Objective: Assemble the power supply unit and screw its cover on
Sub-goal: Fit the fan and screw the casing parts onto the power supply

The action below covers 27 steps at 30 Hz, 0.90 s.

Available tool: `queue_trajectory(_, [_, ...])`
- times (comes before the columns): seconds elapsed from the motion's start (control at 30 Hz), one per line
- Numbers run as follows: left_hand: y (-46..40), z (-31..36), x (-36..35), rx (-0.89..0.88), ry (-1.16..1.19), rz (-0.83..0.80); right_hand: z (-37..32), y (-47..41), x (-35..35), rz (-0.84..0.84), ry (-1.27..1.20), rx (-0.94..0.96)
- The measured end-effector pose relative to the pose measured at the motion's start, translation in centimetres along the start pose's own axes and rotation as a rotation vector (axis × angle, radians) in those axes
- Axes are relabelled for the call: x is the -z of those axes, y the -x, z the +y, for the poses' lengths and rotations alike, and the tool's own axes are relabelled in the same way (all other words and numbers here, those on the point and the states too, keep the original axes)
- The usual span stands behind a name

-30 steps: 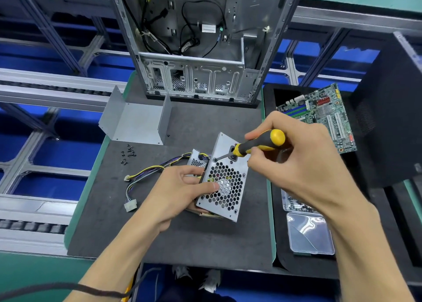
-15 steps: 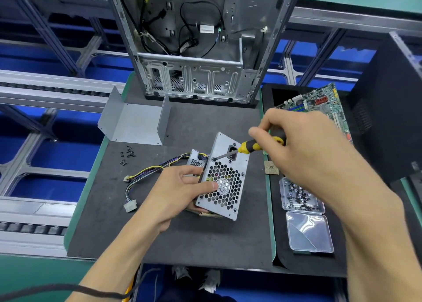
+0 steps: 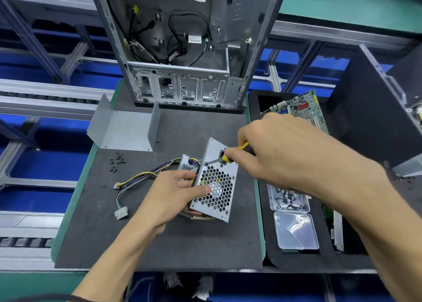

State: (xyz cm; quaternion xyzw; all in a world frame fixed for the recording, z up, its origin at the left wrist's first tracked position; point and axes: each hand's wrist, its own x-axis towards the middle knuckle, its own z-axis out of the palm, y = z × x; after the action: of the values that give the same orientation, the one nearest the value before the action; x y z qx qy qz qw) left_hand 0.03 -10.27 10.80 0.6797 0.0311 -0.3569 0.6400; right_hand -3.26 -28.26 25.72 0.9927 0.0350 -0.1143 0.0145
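The grey metal power supply unit [image 3: 217, 183] stands tilted on its edge on the dark foam mat [image 3: 159, 244], its honeycomb fan grille facing me. My left hand [image 3: 173, 196] grips its left side, thumb pressed on the grille. My right hand [image 3: 276, 155] holds a yellow-and-black screwdriver [image 3: 225, 158]; its tip touches a screw at the grille face's upper left corner. A bundle of coloured cables [image 3: 137, 180] trails left from the unit. The bent metal cover [image 3: 125, 128] lies apart at the back left.
Several small black screws [image 3: 117, 161] lie loose on the mat. An open computer case [image 3: 182, 50] stands behind. At the right are a clear box of screws [image 3: 288, 199], its open lid [image 3: 296, 231], a motherboard [image 3: 301, 106] and a black panel [image 3: 370, 112].
My right hand has slid down and left along the screwdriver, hiding most of the handle, and the tip has moved lower left to the corner screw. My left hand has kept its grip.
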Motion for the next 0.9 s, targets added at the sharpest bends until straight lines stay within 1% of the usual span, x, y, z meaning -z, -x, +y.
queue_trajectory(0.1, [0.1,0.2,0.4,-0.001,0.0,0.019,0.1,0.1,-0.4,-0.009,-0.021,0.027])
queue_trajectory(0.2, [0.2,0.3,0.3,0.006,0.0,0.02,0.2,0.4,-0.7,-0.012,0.103,0.072])
queue_trajectory(0.37, [0.4,0.5,-0.4,-0.001,-0.023,0.019,-0.5,1.5,-1.8,0.029,0.311,0.194])
queue_trajectory(0.4, [0.5,0.6,-0.6,-0.005,-0.029,0.017,-0.4,1.5,-1.8,0.025,0.323,0.22])
queue_trajectory(0.47, [0.5,0.6,-0.9,-0.015,-0.048,0.017,0.0,1.0,-1.7,0.004,0.277,0.206])
queue_trajectory(0.5, [0.6,0.5,-1.0,-0.02,-0.058,0.019,0.4,0.6,-1.6,-0.045,0.215,0.153])
queue_trajectory(0.57, [0.7,0.5,-1.0,-0.031,-0.071,0.029,1.2,0.1,-1.7,-0.162,0.011,0.024])
queue_trajectory(0.6, [0.7,0.5,-1.0,-0.036,-0.075,0.037,1.5,0.0,-2.0,-0.208,-0.067,-0.015])
queue_trajectory(0.63, [0.7,0.5,-0.9,-0.039,-0.078,0.043,1.6,0.0,-2.3,-0.24,-0.087,-0.018])
queue_trajectory(0.67, [0.7,0.4,-0.9,-0.041,-0.083,0.044,1.6,0.0,-2.4,-0.246,-0.078,-0.006])
queue_trajectory(0.73, [0.7,0.4,-1.0,-0.042,-0.101,0.034,1.5,0.2,-2.3,-0.195,-0.029,0.037])
queue_trajectory(0.83, [0.6,0.2,-1.4,-0.058,-0.144,0.03,1.7,-0.1,-1.2,-0.079,0.152,0.133])
queue_trajectory(0.9, [0.5,0.2,-1.6,-0.071,-0.184,0.036,2.0,-0.7,-0.5,-0.116,0.19,0.106])
